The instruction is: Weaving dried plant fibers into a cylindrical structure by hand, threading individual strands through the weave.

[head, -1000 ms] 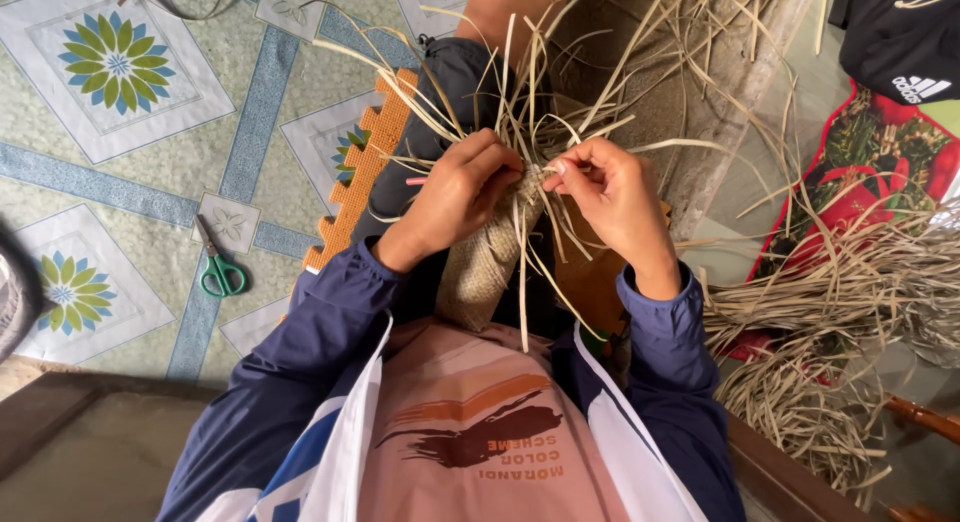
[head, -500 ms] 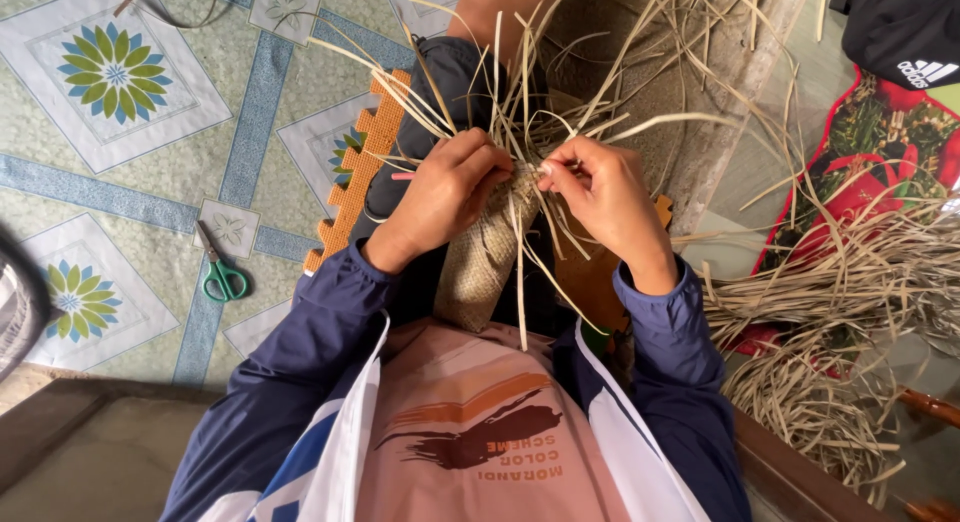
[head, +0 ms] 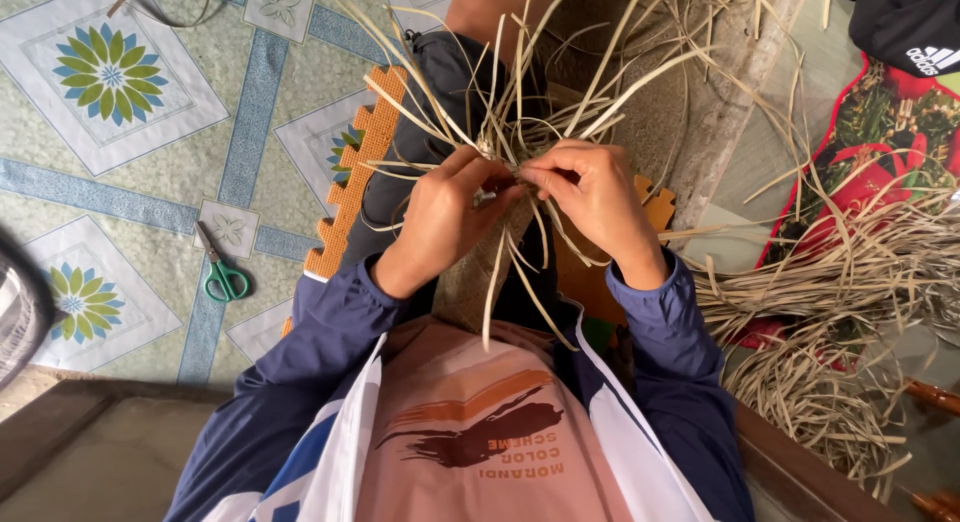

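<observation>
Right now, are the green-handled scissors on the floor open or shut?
Shut: the green-handled scissors lie flat on the patterned tiled floor, blades together in one line.

The straw strands (head: 520, 132) pinched by the left hand (head: 440, 222) and right hand (head: 590, 197) were pale tan. Both sleeves (head: 330, 332) were navy blue. Left of the left hand lay green-handled scissors (head: 222, 272) on a floor (head: 120, 172) patterned with blue bands and blue-green flower tiles. An orange mat (head: 360, 172) showed beneath.
</observation>
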